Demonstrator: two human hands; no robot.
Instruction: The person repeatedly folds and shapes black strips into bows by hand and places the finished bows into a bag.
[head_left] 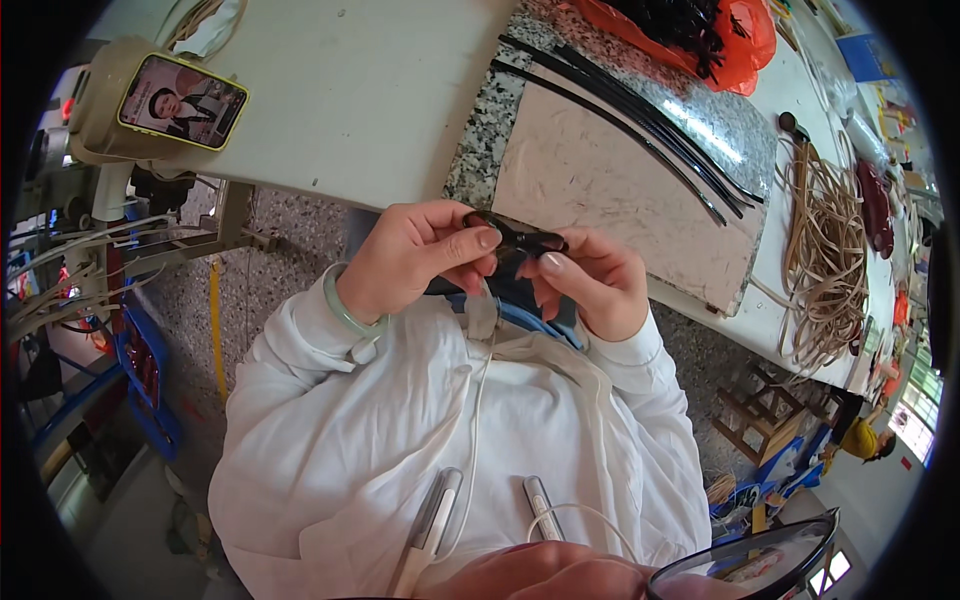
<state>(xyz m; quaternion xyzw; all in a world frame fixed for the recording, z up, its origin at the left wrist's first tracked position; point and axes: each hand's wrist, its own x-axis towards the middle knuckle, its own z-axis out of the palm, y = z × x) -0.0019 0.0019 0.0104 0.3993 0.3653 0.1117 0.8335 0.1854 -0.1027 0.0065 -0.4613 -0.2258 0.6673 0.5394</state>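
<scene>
Bimanual hold, seen from my head view. My left hand [415,255] pinches one end of a short, glossy black piece [517,240] between thumb and fingers; my right hand [602,285] pinches the other. The piece lies between them, in front of the near edge of the pale board [570,150], apart from the black strips [655,124] on it. Uneven pull could, I judge, slip one end free; a loose pinch could drop it floorward. Curled fingers hide its underside; I cannot tell whether it is looped or folded.
</scene>
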